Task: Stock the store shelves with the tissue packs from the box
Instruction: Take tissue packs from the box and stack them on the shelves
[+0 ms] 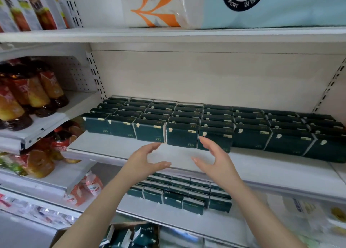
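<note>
- On the far-left shelves stand bottles.
- The left hand hovers over the bare front of the middle shelf, its fingers loosely curved and apart, holding nothing.
- Behind both hands, tissue packs fill that shelf in rows. The lower packs sit one shelf down, and others lie in the box at the bottom.
- The right hand is likewise spread and empty, fingertips just before the front row.

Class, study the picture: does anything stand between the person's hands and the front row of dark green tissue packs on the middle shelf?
Nothing visible does. The empty left hand and right hand are raised just before the front row of dark green rectangular tissue packs, above bare white metal shelf.
</note>
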The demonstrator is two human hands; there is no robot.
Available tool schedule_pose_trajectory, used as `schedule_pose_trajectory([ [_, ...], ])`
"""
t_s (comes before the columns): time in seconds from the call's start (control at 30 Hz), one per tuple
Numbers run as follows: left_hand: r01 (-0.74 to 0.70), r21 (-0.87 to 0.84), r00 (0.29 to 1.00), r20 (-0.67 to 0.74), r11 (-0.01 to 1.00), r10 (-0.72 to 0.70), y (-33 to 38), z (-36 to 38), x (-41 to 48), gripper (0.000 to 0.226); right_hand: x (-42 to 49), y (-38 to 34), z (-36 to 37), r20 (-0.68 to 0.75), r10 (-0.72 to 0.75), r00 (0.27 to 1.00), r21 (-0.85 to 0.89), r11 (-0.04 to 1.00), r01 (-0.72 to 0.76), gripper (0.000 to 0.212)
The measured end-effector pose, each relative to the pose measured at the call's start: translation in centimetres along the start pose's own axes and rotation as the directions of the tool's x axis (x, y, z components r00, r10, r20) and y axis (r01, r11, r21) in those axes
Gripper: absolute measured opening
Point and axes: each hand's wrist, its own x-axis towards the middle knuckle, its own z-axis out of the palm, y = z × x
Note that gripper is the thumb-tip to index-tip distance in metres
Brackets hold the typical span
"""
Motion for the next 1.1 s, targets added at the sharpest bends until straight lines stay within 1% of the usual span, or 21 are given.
schedule_pose_trajectory([
  [0.17,0.073,-0.108,0.997,-0.024,0.991,-0.076,-1.5,-2.5,-3.5,0.09,0.1,-1.0,2.8,0.152,-0.039,0.988,-0.081,0.995,0.051,0.072],
  [0.27,0.123,-0.183,0.988,-0.071,0.975,-0.138,-3.0,-4.4,-6.6,0.099,0.5,-2.2,5.4,0.233,-0.086,0.969,-0.078,0.991,0.107,0.074],
  [0.3,0.147,-0.21,0.981,-0.093,0.967,-0.17,-3.7,-5.2,-7.8,0.098,0.5,-2.7,6.7,0.27,-0.102,0.957,-0.068,0.99,0.125,0.074],
  [0.37,0.19,-0.242,0.965,-0.132,0.951,-0.227,-5.3,-6.3,-10.0,0.087,0.1,-3.6,9.5,0.339,-0.124,0.932,-0.046,0.988,0.148,0.073],
  [0.43,0.263,-0.263,0.937,-0.16,0.928,-0.311,-7.2,-7.5,-12.5,0.081,-0.7,-4.2,12.5,0.412,-0.133,0.901,-0.021,0.988,0.155,0.073],
  [0.53,0.347,-0.33,0.883,-0.201,0.878,-0.424,-10.2,-9.3,-17.0,0.091,-2.0,-5.2,17.0,0.535,-0.129,0.835,0.003,0.989,0.151,0.075],
  [0.67,0.398,-0.444,0.811,-0.239,0.803,-0.535,-12.6,-11.3,-23.0,0.105,-3.9,-5.8,21.6,0.658,-0.097,0.747,0.019,0.994,0.112,0.079],
  [0.73,0.412,-0.489,0.774,-0.258,0.769,-0.578,-13.6,-12.0,-25.7,0.101,-4.7,-6.1,23.7,0.703,-0.079,0.706,0.01,0.995,0.101,0.078],
  [0.83,0.429,-0.551,0.694,-0.306,0.716,-0.651,-15.3,-12.8,-29.5,0.093,-6.0,-7.0,27.1,0.78,-0.08,0.621,-0.006,0.991,0.136,0.077],
  [0.9,0.442,-0.595,0.619,-0.34,0.672,-0.708,-16.7,-13.1,-32.1,0.092,-7.2,-7.8,29.6,0.823,-0.08,0.562,-0.016,0.986,0.163,0.078],
  [0.97,0.456,-0.629,0.562,-0.345,0.63,-0.752,-17.9,-13.1,-33.7,0.091,-8.4,-8.5,31.5,0.842,-0.082,0.532,-0.02,0.983,0.183,0.078],
  [1.1,0.513,-0.645,0.525,-0.286,0.566,-0.802,-20.8,-13.2,-36.8,0.1,-11.4,-9.4,35.4,0.875,-0.03,0.483,-0.048,0.988,0.148,0.077],
])
